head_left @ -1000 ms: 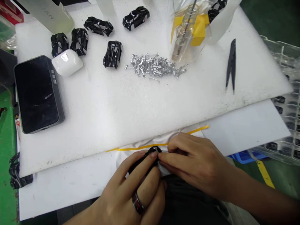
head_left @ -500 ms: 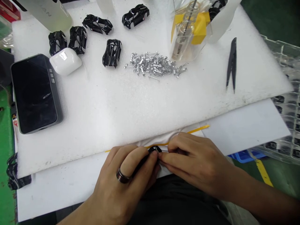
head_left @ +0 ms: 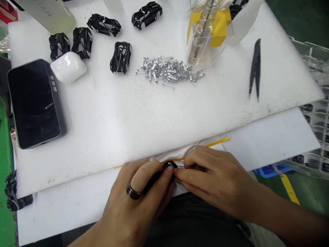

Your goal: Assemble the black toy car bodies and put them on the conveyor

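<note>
At the front edge of the foam sheet, my left hand (head_left: 140,193) is closed around a glossy black toy car body (head_left: 174,165). Only the car's end shows, with a small silvery bit on it; fingers cover the rest. My right hand (head_left: 213,176) meets it from the right, fingers closed and the tips pressed at the car's end. Whether those tips also pinch a small part is hidden. Beyond both hands lies a pile of small silver parts (head_left: 169,70). Black tweezers (head_left: 255,68) rest on the foam at the right.
Several black car bodies (head_left: 121,57) stand on the white foam sheet (head_left: 154,120). A dark-screened device (head_left: 36,103) and a white case (head_left: 69,67) lie at left. At the back are a bottle (head_left: 48,15) and a clear holder with yellow block (head_left: 219,29). A clear tray (head_left: 317,137) sits right.
My hands keep nearly the same hold on the toy car body. The view has shifted slightly, so things on the left appear a little farther left.
</note>
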Motion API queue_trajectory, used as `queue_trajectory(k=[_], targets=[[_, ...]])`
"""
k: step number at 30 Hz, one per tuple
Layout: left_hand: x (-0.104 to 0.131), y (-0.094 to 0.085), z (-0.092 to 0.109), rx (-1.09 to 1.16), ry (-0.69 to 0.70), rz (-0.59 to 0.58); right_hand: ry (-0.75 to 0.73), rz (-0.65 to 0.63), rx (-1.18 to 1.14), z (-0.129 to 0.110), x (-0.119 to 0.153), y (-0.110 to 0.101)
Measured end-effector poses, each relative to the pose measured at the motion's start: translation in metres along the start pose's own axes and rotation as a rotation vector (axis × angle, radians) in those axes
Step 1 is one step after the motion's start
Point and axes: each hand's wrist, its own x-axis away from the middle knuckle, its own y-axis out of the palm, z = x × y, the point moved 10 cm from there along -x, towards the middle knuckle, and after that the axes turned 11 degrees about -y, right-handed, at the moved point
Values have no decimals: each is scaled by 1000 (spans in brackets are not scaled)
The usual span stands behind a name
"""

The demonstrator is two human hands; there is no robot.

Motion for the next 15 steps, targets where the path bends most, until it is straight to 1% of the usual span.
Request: queue_trajectory(k=[5, 11, 15], targets=[[1, 3, -1, 0, 28, -33, 10, -16, -8, 0, 0, 1], [2, 3, -2, -24, 54, -37, 14, -38, -2, 0, 1, 3], [1, 3, -1, -16, 60, -39, 5, -17, 11, -1, 1, 1]])
